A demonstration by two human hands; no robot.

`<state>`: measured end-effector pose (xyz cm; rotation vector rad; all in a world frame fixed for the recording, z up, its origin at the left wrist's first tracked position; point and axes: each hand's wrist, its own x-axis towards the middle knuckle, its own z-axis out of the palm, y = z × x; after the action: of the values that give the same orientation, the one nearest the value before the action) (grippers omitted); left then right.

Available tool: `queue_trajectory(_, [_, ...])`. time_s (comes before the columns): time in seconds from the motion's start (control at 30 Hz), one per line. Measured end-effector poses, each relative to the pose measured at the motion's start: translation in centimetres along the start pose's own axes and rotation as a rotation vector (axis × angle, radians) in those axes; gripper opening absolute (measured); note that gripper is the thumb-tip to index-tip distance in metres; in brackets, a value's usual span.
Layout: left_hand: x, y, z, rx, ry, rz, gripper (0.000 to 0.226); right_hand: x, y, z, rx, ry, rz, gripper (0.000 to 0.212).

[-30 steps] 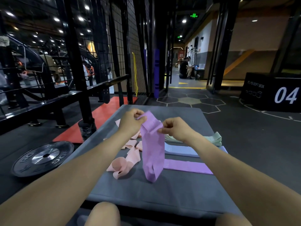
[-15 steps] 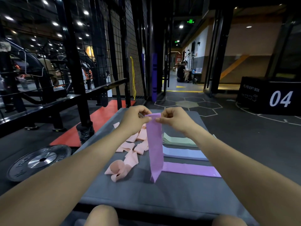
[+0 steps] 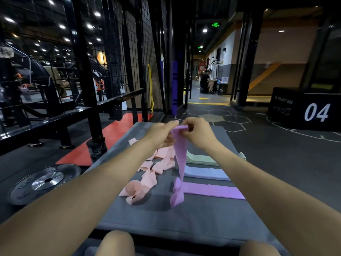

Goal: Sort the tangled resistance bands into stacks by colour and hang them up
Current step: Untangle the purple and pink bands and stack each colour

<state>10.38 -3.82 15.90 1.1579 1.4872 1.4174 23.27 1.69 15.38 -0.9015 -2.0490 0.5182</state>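
**Purple band held up by its top edge, limp and ready to lay flat**

I have the purple resistance band (image 3: 180, 159) pinched at its top edge between both hands over the far middle of the grey mat (image 3: 203, 217). My left hand (image 3: 162, 133) grips the edge from the 9 o'clock side, its fingers blurred, so I can't say exactly how they lie beyond closing on the band. My right hand (image 3: 198, 133) has finger and thumb curled tight on the same edge from 3 o'clock. The band hangs straight down, its lower loop curling just above or on the mat; I cannot tell which.

It looks thin, light and floppy: it drapes under its own weight and twists along its length. I judge it stretchy and a little tacky, so it should not slip from a pinch, but it will fold and cling to itself. The best hold is where I have it, at the two corners of one end, so the loop falls open and flat.

At 4 o'clock from the hanging band lies the purple stack (image 3: 212, 190), with a blue stack (image 3: 204, 172) and a pale green stack (image 3: 200, 157) behind it toward 12. The tangled pink bands (image 3: 151, 169) sprawl at 9 o'clock, still unsorted. Nothing is hung up yet.
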Motion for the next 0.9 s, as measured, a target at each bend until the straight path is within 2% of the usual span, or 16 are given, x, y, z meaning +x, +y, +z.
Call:
queue_trajectory(0.1, [-0.2, -0.5, 0.4, -0.015, -0.029, -0.064, 0.031, -0.2, -0.3, 0.4, -0.038, -0.041, -0.036, 0.006])
queue_trajectory(0.23, [-0.1, -0.8, -0.3, -0.058, -0.007, -0.068, 0.004, -0.8, 0.0, 0.2, 0.092, -0.238, -0.013, 0.017])
queue_trajectory(0.33, [0.0, -1.2, -1.5, 0.077, 0.014, -0.038, 0.019, -0.7, 0.7, 0.3, 0.233, -0.239, 0.09, 0.029])
queue_trajectory(0.4, [-0.3, -1.1, -2.0, 0.152, -0.036, -0.015, 0.021, -0.4, 0.8, 0.9, 0.292, -0.224, 0.129, 0.034])
queue_trajectory(0.47, [-0.5, -0.9, -2.2, 0.153, -0.094, 0.0, 0.022, -0.2, 0.8, 1.9, 0.352, -0.328, 0.144, 0.038])
queue_trajectory(0.53, [-0.3, -0.8, -2.4, 0.115, -0.102, 0.012, 0.022, -0.2, 1.1, 3.0, 0.406, -0.442, 0.166, 0.034])
queue_trajectory(0.63, [-0.1, -0.8, -3.3, -0.008, -0.018, 0.0, 0.024, -0.4, 1.8, 4.0, 0.473, -0.49, 0.215, 0.015])
queue_trajectory(0.73, [-0.1, -1.3, -4.4, -0.101, 0.069, -0.039, 0.029, -1.1, 2.2, 4.1, 0.494, -0.554, 0.244, 0.014])
queue_trajectory(0.83, [0.3, -1.8, -5.1, -0.271, 0.175, -0.093, 0.032, -2.2, 3.1, 4.5, 0.405, -0.647, 0.272, 0.002])
queue_trajectory(0.9, [0.7, -2.3, -5.3, -0.386, 0.232, -0.122, 0.032, -3.1, 4.3, 4.9, 0.324, -0.71, 0.277, 0.009])
